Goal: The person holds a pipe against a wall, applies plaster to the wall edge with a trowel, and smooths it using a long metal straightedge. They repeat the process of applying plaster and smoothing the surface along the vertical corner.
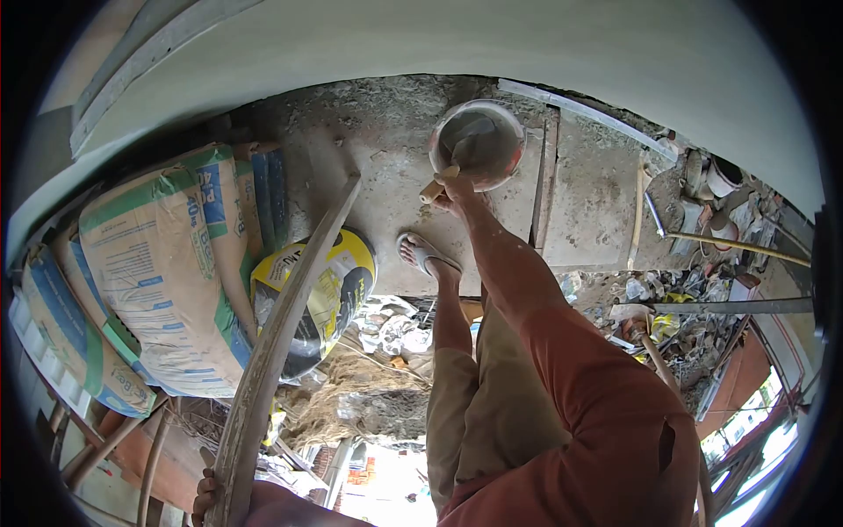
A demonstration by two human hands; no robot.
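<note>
My right hand (pixel 454 198) reaches out on an orange-sleeved arm and grips the wooden handle of a trowel (pixel 436 185). The trowel's blade lies inside a round bucket (pixel 509 167) smeared with grey mortar, standing on a concrete slab (pixel 386 176). My left hand (pixel 205 497), at the bottom edge, is closed around the lower end of a long, curved, mortar-stained wooden strip (pixel 281 334) that runs up toward the slab. My foot in a sandal (pixel 423 255) rests on the slab's near edge.
Stacked cement bags (pixel 167 263) and a yellow-and-black sack (pixel 325 290) fill the left. A pale wall (pixel 439 44) stands behind the slab. Rubble, pots and rods (pixel 702 263) clutter the right. Debris and dry fibres (pixel 369 386) lie below the slab.
</note>
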